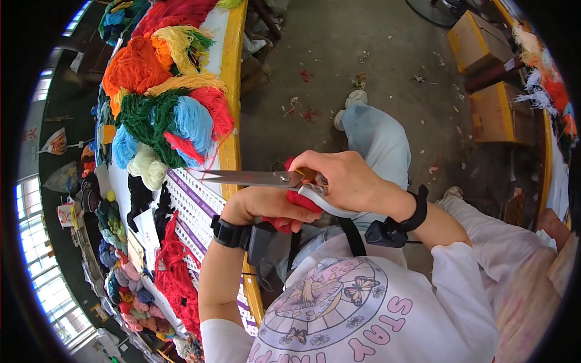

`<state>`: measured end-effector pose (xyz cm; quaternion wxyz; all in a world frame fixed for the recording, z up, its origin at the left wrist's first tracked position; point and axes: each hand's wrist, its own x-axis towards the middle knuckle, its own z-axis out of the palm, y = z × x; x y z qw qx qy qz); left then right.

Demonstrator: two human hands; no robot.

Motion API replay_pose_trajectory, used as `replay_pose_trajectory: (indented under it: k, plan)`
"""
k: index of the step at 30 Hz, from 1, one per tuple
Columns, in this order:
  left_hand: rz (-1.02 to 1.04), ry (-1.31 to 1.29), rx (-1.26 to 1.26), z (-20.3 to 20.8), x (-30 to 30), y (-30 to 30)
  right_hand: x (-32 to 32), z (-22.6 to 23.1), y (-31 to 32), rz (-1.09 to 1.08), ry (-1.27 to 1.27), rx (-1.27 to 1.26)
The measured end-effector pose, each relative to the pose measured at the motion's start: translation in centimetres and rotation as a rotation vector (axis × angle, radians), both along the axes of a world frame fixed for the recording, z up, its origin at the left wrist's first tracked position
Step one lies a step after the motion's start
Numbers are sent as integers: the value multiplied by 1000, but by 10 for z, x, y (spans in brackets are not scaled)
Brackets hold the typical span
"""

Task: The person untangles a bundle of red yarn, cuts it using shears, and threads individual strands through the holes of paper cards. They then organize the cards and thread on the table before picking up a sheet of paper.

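Note:
In front of my body my right hand [348, 181] is closed around the handles of a large pair of scissors [251, 178]. Their long metal blades point left, past the table edge, above my left hand [266, 204]. Closed fingers of that left hand grip a bundle of red yarn [301, 201], some of which also shows below the fingers. The two hands are close together, and the handles partly cover the yarn. A thin red strand shows near the blade tips; whether it lies between the blades I cannot tell.
A yellow-edged table [231, 121] on the left bears heaped orange, green, blue and red yarn [136, 66], a printed chart [187, 212] and a red yarn skein [175, 272]. Cardboard boxes [499, 112] stand at the right. Another person's leg [496, 236] is close on my right. Yarn scraps litter the floor.

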<state>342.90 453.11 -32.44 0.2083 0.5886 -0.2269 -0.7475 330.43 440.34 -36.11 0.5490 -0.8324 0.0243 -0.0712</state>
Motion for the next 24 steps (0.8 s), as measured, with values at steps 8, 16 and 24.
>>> replay_pose_trajectory:
  k: [8,16,24]
  plan:
    - [690,606,-331,-39,9,24,8,-33,-26,-448,-54,507]
    - [1169,878,-574,-27,-13,-23,4,-51,-5,37,-322,783]
    - [1212,741,-491,-32,-1,-20,5,-31,-2,92,-2,945]
